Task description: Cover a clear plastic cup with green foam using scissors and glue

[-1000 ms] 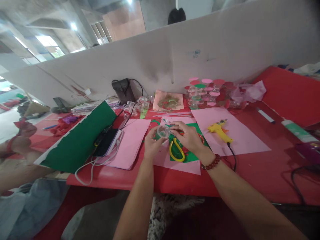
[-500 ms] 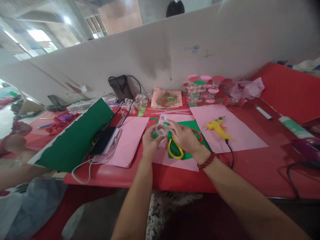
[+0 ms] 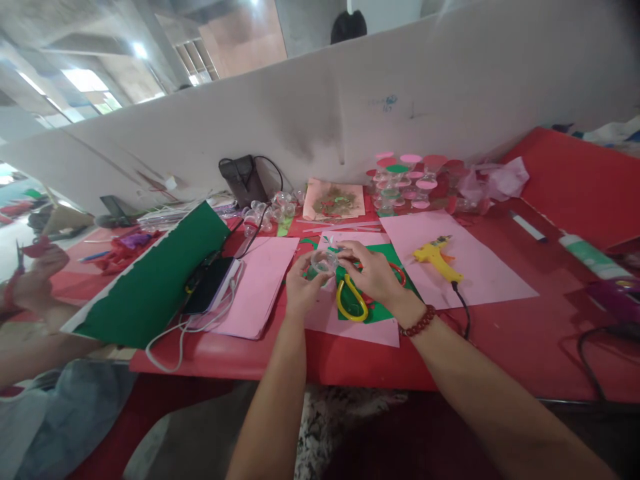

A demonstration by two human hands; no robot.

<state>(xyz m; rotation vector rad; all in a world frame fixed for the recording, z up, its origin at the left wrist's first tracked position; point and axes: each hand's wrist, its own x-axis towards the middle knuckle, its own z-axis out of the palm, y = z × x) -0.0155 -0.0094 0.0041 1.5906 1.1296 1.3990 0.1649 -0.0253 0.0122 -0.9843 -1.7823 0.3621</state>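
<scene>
My left hand [image 3: 300, 288] and my right hand [image 3: 373, 273] meet over the red table [image 3: 500, 347], both closed round a small clear plastic dome [image 3: 324, 262]. The left hand cups it from below and the right hand's fingertips pinch at its top edge. A red bead bracelet [image 3: 419, 322] circles my right wrist. Under my right hand lie scissors with a yellow handle [image 3: 350, 303] on a green paper piece [image 3: 385, 310] over pink paper [image 3: 350, 327].
A yellow glue gun [image 3: 437, 257] with black cord lies on a pink sheet at right. Clear cups with coloured lids [image 3: 403, 180] stand at the back. A green sheet [image 3: 155, 280], a dark phone [image 3: 210, 283] and a pink stack [image 3: 257, 287] lie at left. Another person's hand [image 3: 33, 280] works at far left.
My hands stay together on the clear dome with only slight finger shifts. The view moved a little. The other person's hand at far left has shifted.
</scene>
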